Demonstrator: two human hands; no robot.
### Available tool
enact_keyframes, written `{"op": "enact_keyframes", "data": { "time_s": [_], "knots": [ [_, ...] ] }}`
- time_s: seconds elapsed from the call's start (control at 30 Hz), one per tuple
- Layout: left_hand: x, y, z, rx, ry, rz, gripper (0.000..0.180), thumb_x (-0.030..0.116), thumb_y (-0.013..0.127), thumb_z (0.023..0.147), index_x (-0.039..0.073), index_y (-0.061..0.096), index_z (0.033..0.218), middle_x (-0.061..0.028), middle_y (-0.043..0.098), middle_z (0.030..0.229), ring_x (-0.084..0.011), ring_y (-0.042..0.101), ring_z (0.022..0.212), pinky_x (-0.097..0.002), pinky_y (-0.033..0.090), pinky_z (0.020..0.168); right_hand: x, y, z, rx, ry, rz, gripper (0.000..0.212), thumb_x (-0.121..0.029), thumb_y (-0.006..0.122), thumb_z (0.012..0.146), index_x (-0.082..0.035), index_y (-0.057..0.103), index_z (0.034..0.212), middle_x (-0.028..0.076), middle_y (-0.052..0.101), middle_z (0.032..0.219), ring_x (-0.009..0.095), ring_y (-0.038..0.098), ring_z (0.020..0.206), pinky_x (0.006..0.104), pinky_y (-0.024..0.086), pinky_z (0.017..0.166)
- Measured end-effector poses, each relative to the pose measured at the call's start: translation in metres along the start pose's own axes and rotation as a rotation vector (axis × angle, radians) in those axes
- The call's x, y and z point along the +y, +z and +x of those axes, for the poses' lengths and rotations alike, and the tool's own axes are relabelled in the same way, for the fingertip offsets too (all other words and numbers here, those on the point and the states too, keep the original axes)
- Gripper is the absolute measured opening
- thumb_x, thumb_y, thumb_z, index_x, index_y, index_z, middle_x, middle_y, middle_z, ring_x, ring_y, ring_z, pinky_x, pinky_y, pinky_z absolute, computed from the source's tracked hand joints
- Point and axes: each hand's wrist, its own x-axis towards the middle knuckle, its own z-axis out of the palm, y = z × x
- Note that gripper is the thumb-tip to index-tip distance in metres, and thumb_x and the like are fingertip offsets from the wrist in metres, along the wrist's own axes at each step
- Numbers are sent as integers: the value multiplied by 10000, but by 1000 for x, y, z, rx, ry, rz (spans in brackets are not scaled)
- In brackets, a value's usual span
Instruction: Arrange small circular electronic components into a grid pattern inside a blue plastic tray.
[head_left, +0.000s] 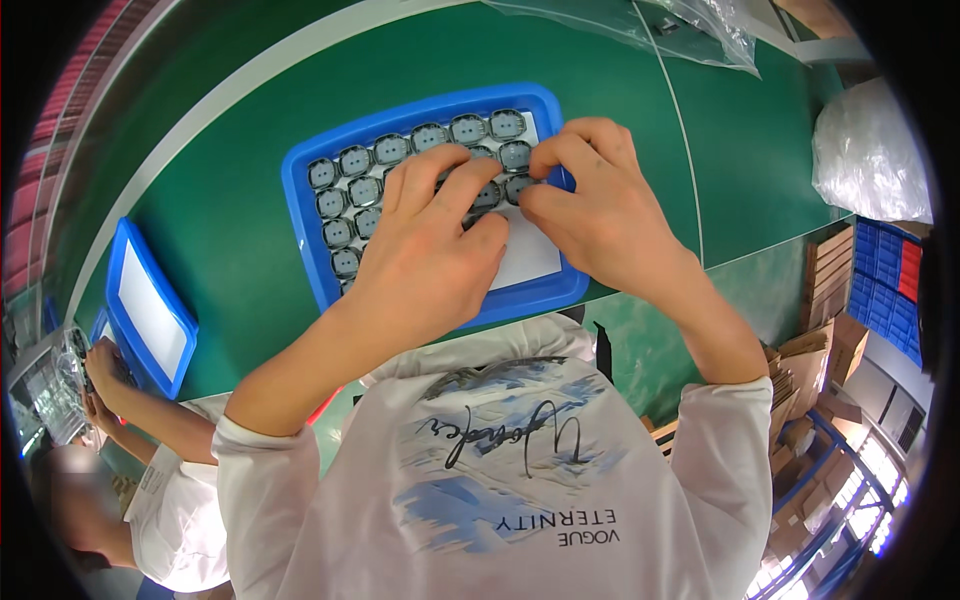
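Observation:
A blue tray [300, 215] with a white liner lies on the green table in front of me. Rows of small rounded grey plastic parts [391, 149], each with dark rims and small holes, fill its far and left areas. My left hand [435, 245] reaches over the middle rows, its curled fingers and thumb around a grey part [487, 196]. At the tray's right side, my right hand [605, 205] pinches with thumb and index finger at the edge of another grey part [517, 187]. Parts under my left palm are hidden. Bare white liner [528, 255] shows at the near right.
Another blue tray [160, 310] with a white liner stands tilted at the left, beside a co-worker's hands [105, 370]. Clear plastic bags [700, 30] lie at the far right of the green table [630, 90]. A wrapped bundle [870, 150], blue crates [880, 270] and cardboard [805, 360] are at right.

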Motion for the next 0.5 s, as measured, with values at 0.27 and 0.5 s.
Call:
{"op": "enact_keyframes", "data": {
  "time_s": [0.27,0.5],
  "knots": [
    [-28,-24,26,87,58,-119,219,72,777,734,20,659,912,-142,601,1210,-371,569,1127,-489,479,940,54,-35,8,165,167,-50,285,-84,773,811,-68,706,1087,106,663,1183,325,601,1139,411,488,983],
    [-109,29,164,284,181,190,224,118,579,871,-6,667,1036,-237,655,1057,-422,642,985,-510,525,854,198,-26,27,280,390,-348,278,-228,686,910,-41,702,1115,131,688,1040,310,646,992,400,519,863]
  ]
}}
